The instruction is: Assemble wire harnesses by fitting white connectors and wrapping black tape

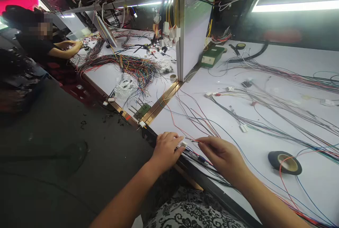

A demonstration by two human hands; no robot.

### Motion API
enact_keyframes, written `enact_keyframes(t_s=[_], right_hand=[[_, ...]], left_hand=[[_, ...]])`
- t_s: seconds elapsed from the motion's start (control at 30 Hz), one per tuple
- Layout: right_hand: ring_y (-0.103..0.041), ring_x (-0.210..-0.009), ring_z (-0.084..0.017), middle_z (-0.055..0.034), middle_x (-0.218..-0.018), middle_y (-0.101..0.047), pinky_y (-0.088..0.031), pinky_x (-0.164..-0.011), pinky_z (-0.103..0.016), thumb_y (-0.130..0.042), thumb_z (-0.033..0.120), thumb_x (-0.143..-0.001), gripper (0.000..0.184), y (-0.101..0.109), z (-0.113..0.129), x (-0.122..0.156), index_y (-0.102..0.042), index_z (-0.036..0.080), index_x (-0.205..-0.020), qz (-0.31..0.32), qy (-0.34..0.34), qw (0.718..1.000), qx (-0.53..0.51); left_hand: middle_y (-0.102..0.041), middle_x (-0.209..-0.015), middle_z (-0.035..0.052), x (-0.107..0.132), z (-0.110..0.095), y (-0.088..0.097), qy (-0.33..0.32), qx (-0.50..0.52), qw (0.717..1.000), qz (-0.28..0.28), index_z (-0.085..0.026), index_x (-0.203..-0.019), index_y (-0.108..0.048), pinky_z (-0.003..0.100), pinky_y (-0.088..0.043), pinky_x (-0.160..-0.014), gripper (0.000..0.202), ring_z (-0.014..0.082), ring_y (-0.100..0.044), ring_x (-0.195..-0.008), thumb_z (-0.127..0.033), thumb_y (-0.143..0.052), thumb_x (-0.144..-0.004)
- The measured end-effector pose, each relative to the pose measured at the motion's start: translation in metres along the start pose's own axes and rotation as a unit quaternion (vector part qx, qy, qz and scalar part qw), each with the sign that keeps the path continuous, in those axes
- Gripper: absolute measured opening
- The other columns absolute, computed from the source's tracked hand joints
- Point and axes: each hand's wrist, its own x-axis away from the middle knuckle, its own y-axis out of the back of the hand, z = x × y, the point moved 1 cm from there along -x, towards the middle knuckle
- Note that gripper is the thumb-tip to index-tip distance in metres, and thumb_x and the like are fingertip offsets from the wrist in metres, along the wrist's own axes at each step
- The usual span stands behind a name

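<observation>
Near the front edge of the white table, my left hand (168, 150) is closed on a small white connector (183, 144), thumb and fingers around it. Just to the right, my right hand (224, 155) pinches a thin wire between thumb and forefinger. The wire's metal terminal (189, 139) points left, a short gap from the connector. Below the hands, dark wires with a small blue connector (201, 158) lie along the table edge. Thin red and blue wires run across the tabletop behind my fingers.
A roll of black tape (285, 163) lies at the right, with loose wires over it. Wire bundles with white connectors (243, 128) spread behind. An upright white divider (194, 35) and a green box (213, 56) stand further back. At far left, a co-worker (42, 40) handles wires.
</observation>
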Motion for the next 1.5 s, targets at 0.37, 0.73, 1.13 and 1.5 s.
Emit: enact_keyframes(t_s=[0.37, 0.73, 1.13, 1.5], right_hand=[[-0.048, -0.052, -0.012, 0.0013, -0.058, -0.057, -0.039, -0.049, -0.026, -0.054, 0.047, -0.087, 0.030, -0.003, -0.011, 0.004, -0.069, 0.021, -0.093, -0.018, -0.084, 0.995, -0.048], [-0.057, -0.061, -0.015, -0.0028, -0.072, -0.067, -0.047, -0.055, -0.027, -0.052, 0.037, -0.088, 0.022, 0.006, -0.009, 0.010, -0.068, 0.021, -0.089, 0.009, -0.081, 0.991, -0.110], [-0.059, -0.069, -0.015, -0.0011, -0.073, -0.063, -0.046, -0.061, -0.029, -0.056, 0.027, -0.086, 0.011, 0.004, -0.021, 0.027, -0.063, 0.022, -0.079, -0.005, -0.019, 1.000, 0.002], [-0.055, -0.062, -0.014, -0.0009, -0.071, -0.061, -0.034, -0.054, -0.028, -0.046, 0.021, -0.092, 0.020, 0.007, -0.018, 0.033, -0.064, 0.021, -0.082, -0.030, 0.184, 0.939, 0.288]], left_hand=[[-0.065, -0.087, 0.0023, -0.002, -0.022, 0.013, 0.142, 0.442, 0.882, 0.085, -0.021, -0.099, -0.066, 0.031, -0.046, -0.082, 0.027, 0.0166, -0.059, -0.083, -0.041, -0.067, -0.082], [-0.069, -0.095, 0.0071, 0.006, -0.053, -0.006, 0.352, 0.809, 0.469, 0.041, -0.015, -0.104, -0.064, 0.022, -0.055, -0.071, 0.022, 0.0144, -0.068, -0.086, -0.015, -0.068, -0.082], [-0.068, -0.095, 0.0029, 0.010, -0.063, -0.026, 0.388, 0.842, 0.369, 0.061, -0.017, -0.106, -0.061, 0.010, -0.043, -0.039, 0.024, 0.0081, -0.068, -0.069, -0.017, -0.068, -0.083], [-0.063, -0.079, 0.0024, 0.009, -0.066, -0.033, 0.358, 0.817, 0.449, 0.060, -0.015, -0.101, -0.064, 0.018, -0.050, -0.053, 0.024, 0.0106, -0.062, -0.067, -0.019, -0.073, -0.078]])
